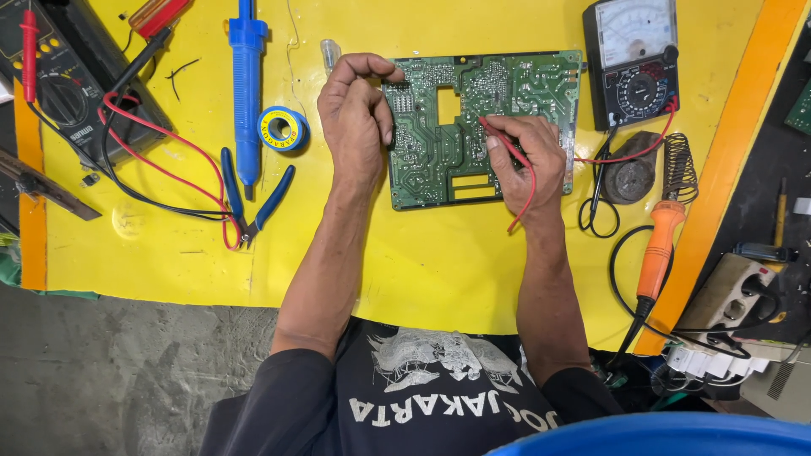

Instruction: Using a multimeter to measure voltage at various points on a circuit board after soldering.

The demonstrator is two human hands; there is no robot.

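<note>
A green circuit board (460,101) lies solder side up on the yellow table (422,262). My left hand (355,114) rests at the board's left edge, fingers curled, thumb and forefinger pinched near the top left corner; whether it holds a probe I cannot tell. My right hand (524,160) holds a red test probe (498,139) with its tip on the middle of the board. Its red lead (625,154) runs right to an analogue multimeter (632,59).
Left: blue desoldering pump (246,84), blue solder roll (282,128), blue-handled pliers (253,207), black digital meter (51,76) with red and black leads. Right: orange soldering iron (657,249) by its coil stand (678,169), scissors (596,198), power strip (731,295). Blue tub rim (667,437) below.
</note>
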